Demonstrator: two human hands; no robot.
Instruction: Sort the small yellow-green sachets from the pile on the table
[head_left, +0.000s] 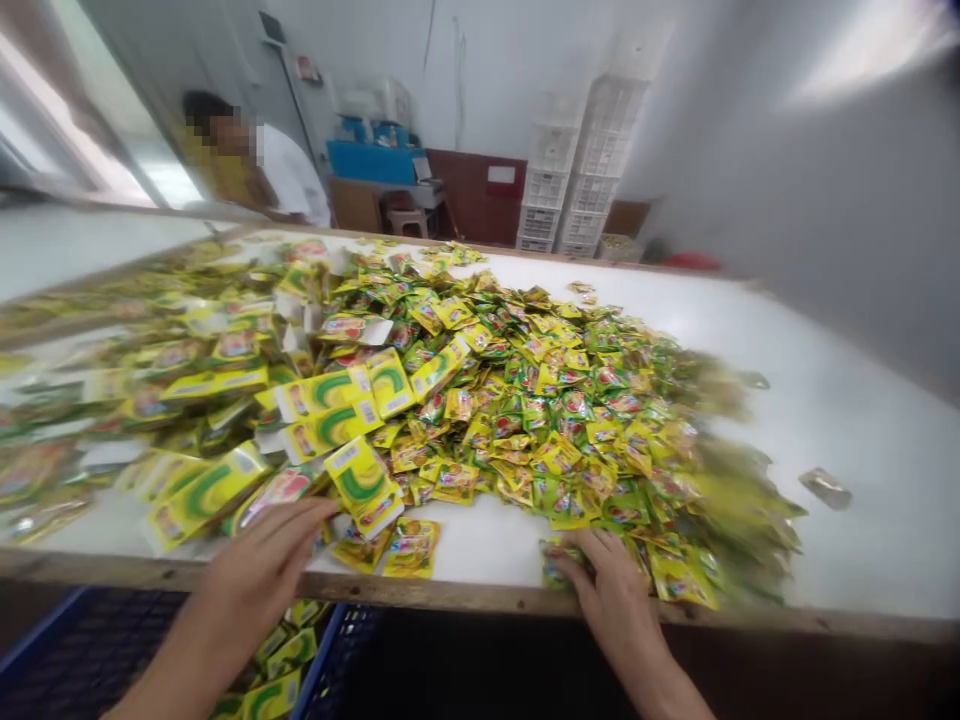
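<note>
My left hand (274, 555) is at the near edge of the table, its fingers bent over a small carton (281, 488) with a red fruit picture; the hand partly hides it. Just beyond my fingertips leans a yellow carton (364, 482) with a green curve and a white flap at its lower end. My right hand (609, 572) is closed on a green sachet (556, 562) at the table edge. Beside and behind it spreads a big heap of small yellow and green sachets (540, 400). Several yellow cartons (330, 400) lie piled left of the heap.
The white table (480, 540) has a wooden rim (480, 597). A blue crate (319, 670) holding yellow cartons stands below at left. A person (292, 175) is behind the table. Stacked white crates (544, 190) and a blue box (371, 162) stand by the far wall.
</note>
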